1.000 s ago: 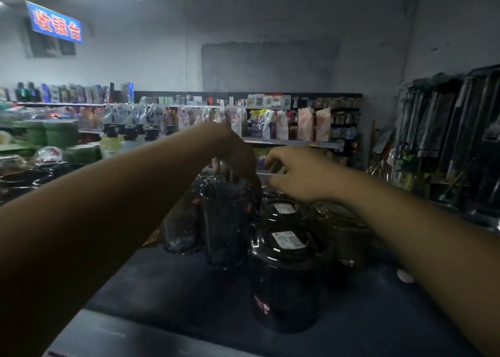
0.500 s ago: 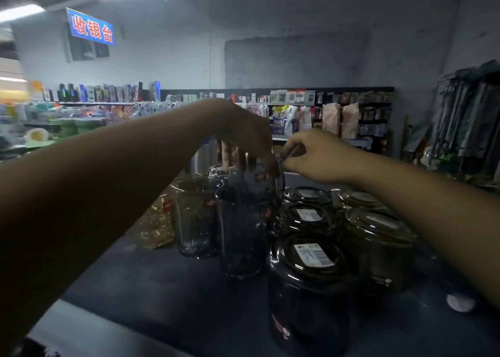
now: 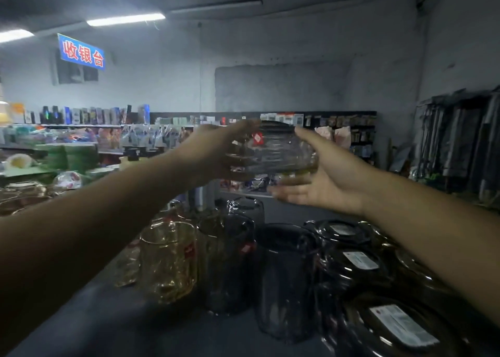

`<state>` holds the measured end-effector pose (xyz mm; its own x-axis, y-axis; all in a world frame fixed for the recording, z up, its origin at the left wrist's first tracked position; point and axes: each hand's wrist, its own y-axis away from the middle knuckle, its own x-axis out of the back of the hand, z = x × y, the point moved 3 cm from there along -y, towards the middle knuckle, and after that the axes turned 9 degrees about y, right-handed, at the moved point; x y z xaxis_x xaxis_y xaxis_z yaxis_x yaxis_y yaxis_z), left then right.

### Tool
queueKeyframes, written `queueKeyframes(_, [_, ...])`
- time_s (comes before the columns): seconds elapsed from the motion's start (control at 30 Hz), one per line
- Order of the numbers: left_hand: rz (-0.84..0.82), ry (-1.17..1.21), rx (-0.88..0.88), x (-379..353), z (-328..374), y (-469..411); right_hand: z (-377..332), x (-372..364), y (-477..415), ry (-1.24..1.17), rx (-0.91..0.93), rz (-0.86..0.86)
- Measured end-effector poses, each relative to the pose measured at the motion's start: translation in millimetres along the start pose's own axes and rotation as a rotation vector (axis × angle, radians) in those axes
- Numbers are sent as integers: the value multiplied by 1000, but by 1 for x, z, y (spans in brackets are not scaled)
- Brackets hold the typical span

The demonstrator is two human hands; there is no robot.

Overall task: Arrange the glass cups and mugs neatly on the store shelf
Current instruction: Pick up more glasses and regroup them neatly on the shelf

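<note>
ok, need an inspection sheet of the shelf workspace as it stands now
Surface: dark shelf top, dimly lit.
Job's things: ribbed glass cup with a red sticker, held in the air above the shelf; amber mug and clear mugs standing upright side by side.
Clutter: lidded jars with white labels, right of the mugs.
Hands: left hand grips the cup; right hand has straight fingers beside and under it, contact unclear.
Cables: nothing seen.
Surroundings: blue sign, stocked back shelves, ceiling lights.
</note>
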<state>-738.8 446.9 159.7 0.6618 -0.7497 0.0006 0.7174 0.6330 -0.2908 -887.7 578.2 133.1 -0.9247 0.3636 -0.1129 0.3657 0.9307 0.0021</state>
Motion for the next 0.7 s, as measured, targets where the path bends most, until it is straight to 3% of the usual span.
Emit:
queueKeyframes(0.1, [-40, -45, -78, 3, -12, 1, -10, -4, -5, -8, 117, 23])
queueKeyframes(0.17, [-96, -162, -136, 8, -12, 2, -16, 0, -7, 131, 196, 65])
queueKeyframes(0.33, [-192, -824, -346, 13, -18, 4, -31, 19, -1, 589, 298, 233])
queueKeyframes(0.47, [-297, -1012, -292, 12, -36, -3, -28, 21, 0, 858, 212, 279])
queueKeyframes(0.7, [-348, -1153, -378, 8, -47, -16, -10, 14, -9, 981, 67, 290])
